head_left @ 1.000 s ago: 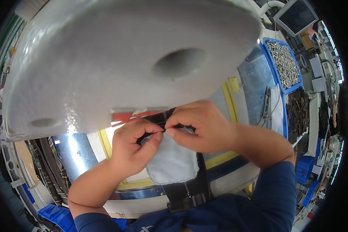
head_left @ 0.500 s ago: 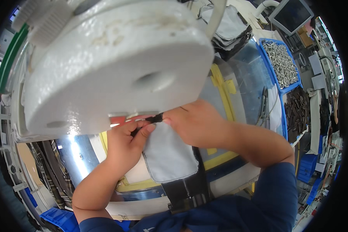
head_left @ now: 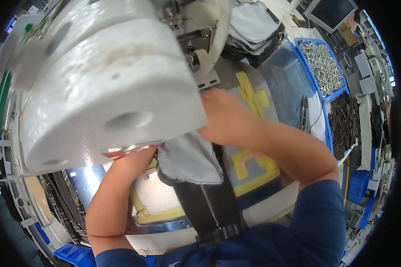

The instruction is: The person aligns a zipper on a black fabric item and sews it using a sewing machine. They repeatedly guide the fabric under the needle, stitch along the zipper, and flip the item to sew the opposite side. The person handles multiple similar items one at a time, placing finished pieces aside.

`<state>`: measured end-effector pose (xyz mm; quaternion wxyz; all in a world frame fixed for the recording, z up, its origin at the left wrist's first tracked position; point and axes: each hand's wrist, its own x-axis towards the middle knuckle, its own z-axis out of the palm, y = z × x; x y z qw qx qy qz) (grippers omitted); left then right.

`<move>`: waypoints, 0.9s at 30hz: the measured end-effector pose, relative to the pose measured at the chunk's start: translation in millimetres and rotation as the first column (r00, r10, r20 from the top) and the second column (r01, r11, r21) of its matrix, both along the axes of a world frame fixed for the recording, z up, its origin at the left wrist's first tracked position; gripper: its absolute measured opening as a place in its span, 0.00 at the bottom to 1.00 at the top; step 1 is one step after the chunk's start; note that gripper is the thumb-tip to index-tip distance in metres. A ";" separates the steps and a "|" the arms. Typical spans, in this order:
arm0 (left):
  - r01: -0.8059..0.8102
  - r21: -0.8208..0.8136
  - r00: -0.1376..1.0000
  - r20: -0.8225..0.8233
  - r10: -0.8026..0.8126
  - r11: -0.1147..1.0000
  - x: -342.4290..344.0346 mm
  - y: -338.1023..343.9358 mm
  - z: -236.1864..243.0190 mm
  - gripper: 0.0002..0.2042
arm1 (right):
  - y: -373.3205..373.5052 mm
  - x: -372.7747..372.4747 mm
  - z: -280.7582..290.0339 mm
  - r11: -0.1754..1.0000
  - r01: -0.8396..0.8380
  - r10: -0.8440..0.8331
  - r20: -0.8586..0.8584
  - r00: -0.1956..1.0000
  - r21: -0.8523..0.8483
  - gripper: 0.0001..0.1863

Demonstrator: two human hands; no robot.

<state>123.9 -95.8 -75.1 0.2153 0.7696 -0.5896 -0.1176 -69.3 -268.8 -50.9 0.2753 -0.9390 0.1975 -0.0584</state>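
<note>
A large white sewing machine head fills the upper left and covers the work area beneath it. My left hand reaches under its lower edge; only the back of the hand and wrist show, and its fingers are hidden. From the right, my right hand lies beside the needle-side mechanism, its fingertips out of sight behind the machine head. Between the hands a light grey cloth piece hangs creased over a black cloth piece with a zipper, which runs down to my lap.
Blue trays of metal rings and dark brown strips stand at the right. Pliers lie near them. Grey and black cloth pieces are stacked behind. Yellow tape marks the table. Plaid and dark cloth hangs at the left.
Both hands have moved farther under and behind the machine head, taking the grey cloth away from me. The black strip pinched between them earlier is now hidden. My view has shifted, showing more mechanism.
</note>
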 end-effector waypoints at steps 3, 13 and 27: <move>0.079 -0.026 0.994 0.080 -0.077 0.997 9.9 -1.9 -4.2 0.13 | -0.1 5.7 6.3 0.999 0.031 -0.027 -0.098 0.995 0.031 0.17; 0.176 -0.213 0.978 0.146 -0.147 0.961 23.7 -1.4 -20.3 0.13 | -7.5 11.0 15.1 0.994 0.029 -0.015 -0.127 0.992 0.107 0.16; 0.160 -0.168 0.987 0.004 -0.161 0.973 20.1 -5.9 -16.7 0.13 | -5.9 13.8 6.9 0.998 0.056 -0.054 -0.066 0.996 0.032 0.11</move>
